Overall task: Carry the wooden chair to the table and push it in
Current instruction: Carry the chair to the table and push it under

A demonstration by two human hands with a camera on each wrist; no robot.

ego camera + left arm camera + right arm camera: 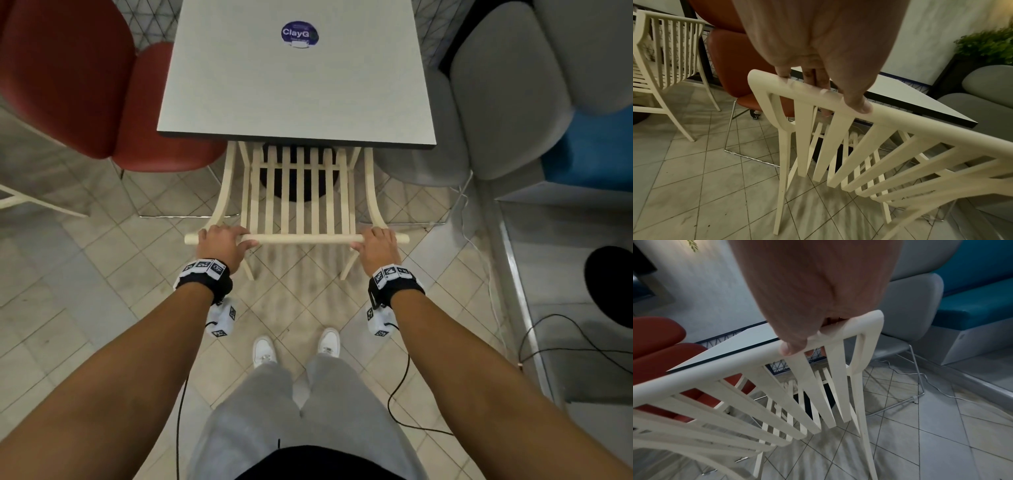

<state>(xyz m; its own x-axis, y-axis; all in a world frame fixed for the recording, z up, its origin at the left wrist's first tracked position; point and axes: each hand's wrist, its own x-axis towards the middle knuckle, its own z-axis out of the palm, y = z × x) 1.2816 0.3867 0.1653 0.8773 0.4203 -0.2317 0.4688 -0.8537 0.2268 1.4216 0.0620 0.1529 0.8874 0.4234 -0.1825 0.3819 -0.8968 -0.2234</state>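
Observation:
The cream slatted wooden chair [297, 192] stands in front of me, its seat partly under the near edge of the grey square table [298, 85]. My left hand [221, 241] grips the left end of the chair's top rail [900, 120], fingers curled over the far side and thumb on the near side. At the rail's right end my right hand [376, 244] grips it the same way. In the wrist views the left hand [824, 78] and the right hand [807, 335] wrap the rail [715, 369] near its corners. The chair's legs rest on the tiled floor.
A red padded chair [102, 102] stands left of the table, a grey padded chair [496, 102] right, with a blue bench [592, 147] beyond. Another cream slatted chair [663, 65] is at far left. Cables [479, 246] run over the tiles at right. A plant [986, 43] stands behind.

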